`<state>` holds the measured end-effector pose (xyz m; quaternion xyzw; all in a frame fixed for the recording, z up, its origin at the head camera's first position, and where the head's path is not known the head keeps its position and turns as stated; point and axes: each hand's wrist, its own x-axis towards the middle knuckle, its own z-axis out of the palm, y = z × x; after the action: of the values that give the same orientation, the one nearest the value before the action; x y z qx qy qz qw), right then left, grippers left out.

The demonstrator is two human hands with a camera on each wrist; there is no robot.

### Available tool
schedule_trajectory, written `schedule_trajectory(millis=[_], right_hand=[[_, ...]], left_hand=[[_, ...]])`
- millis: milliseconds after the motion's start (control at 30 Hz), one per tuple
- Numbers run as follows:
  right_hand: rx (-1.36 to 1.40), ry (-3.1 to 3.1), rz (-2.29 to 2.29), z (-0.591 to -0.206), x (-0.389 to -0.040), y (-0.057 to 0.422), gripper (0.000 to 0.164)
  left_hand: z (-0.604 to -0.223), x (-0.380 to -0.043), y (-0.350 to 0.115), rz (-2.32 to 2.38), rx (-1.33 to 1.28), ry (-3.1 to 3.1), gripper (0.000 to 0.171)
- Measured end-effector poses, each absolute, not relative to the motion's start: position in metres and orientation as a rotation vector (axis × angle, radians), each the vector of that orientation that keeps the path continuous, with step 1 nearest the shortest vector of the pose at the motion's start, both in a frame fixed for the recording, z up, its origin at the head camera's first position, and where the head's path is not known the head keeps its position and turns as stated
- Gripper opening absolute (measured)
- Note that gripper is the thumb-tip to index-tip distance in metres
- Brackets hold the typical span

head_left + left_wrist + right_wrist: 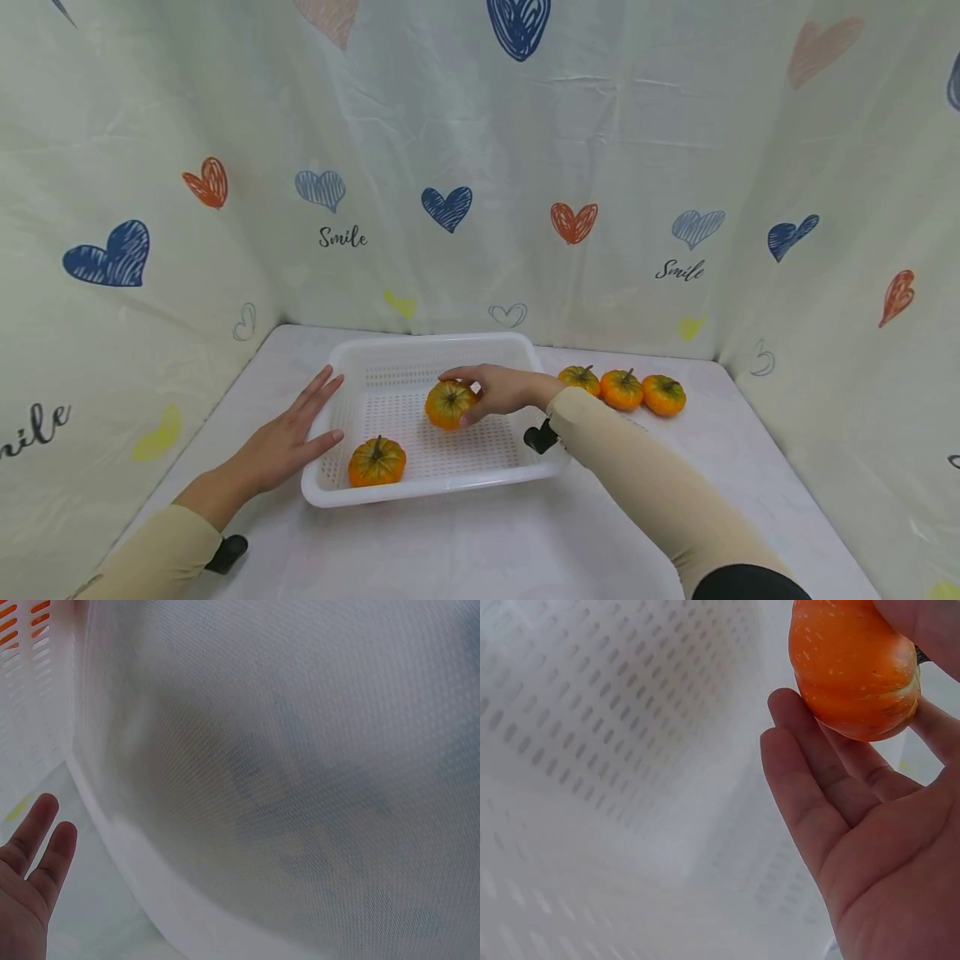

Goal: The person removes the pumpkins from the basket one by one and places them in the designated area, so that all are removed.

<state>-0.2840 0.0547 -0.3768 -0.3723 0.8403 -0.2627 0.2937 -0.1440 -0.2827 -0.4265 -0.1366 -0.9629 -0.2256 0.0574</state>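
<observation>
In the head view my right hand (501, 390) grips a small orange-and-green pumpkin (448, 405) over the inside of a white perforated plastic basket (427, 487). The right wrist view shows the same pumpkin (855, 671) between the thumb and fingers, with the basket's slotted surface beyond it. A second pumpkin (377, 462) sits in the basket's near left corner. My left hand (288, 437) lies along the basket's left side, fingers straight and spread, by the rim. Only part of that hand (34, 877) shows in the left wrist view.
Three more pumpkins stand in a row on the white-covered table (480, 542) right of the basket: one (577, 379) partly behind the right sleeve, a middle one (621, 390) and an outer one (664, 396). A heart-printed curtain (510, 133) encloses the back and sides.
</observation>
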Motion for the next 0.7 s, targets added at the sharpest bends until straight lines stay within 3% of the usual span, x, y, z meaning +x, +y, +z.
schedule_trajectory(millis=[700], right_hand=[[-0.943, 2.271, -0.963, -0.337, -0.290, 0.113, 0.076]], left_hand=[[-0.428, -0.145, -0.283, -0.687, -0.402, -2.933, 0.081]])
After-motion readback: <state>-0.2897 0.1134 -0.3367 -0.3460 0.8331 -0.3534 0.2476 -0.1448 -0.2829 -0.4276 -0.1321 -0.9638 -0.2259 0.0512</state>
